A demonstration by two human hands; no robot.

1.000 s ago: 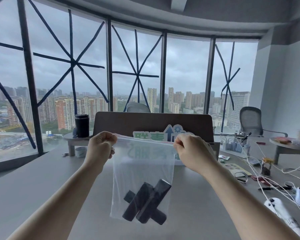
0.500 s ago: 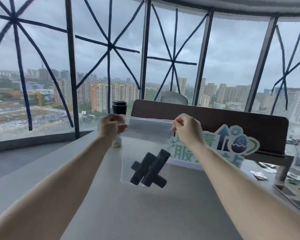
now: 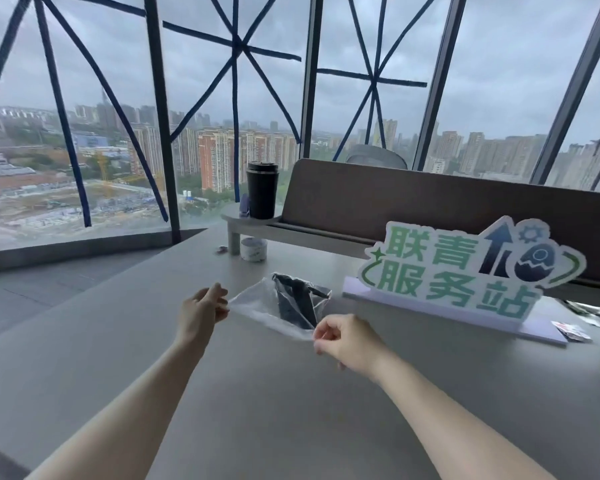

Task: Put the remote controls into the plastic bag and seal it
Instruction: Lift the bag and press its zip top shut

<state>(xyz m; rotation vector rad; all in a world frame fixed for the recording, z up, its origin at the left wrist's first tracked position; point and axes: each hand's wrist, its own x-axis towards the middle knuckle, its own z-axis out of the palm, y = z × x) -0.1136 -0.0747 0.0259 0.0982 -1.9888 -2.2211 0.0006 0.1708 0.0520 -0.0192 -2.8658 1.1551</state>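
The clear bag (image 3: 257,308) lies on the grey table (image 3: 291,410), stretched flat between the two hands, with its far end pointing toward the windows. Inside it, near that far end, sit the black remotes (image 3: 293,301), lying crossed over one another; how many there are cannot be told through the wrinkled plastic. The left hand (image 3: 201,311) pinches the bag's near-left corner between thumb and fingers, the other fingers loosely curled. The right hand (image 3: 342,337) pinches the near-right corner the same way, knuckles up, fingers bent in toward the palm. Whether the bag's near edge is sealed cannot be told. Both forearms are bare and reach in from the bottom of the view. Just right of the bag stands a cut-out sign (image 3: 465,268) with green characters, a dark arrow and an egg picture, set on a pale base. Behind it runs a brown divider (image 3: 413,209). Farther back, a black tumbler (image 3: 262,190) stands on a small raised shelf (image 3: 246,220), and a roll of tape (image 3: 253,249) rests on the table beneath that shelf. A few small packets (image 3: 570,330) lie at the right edge.
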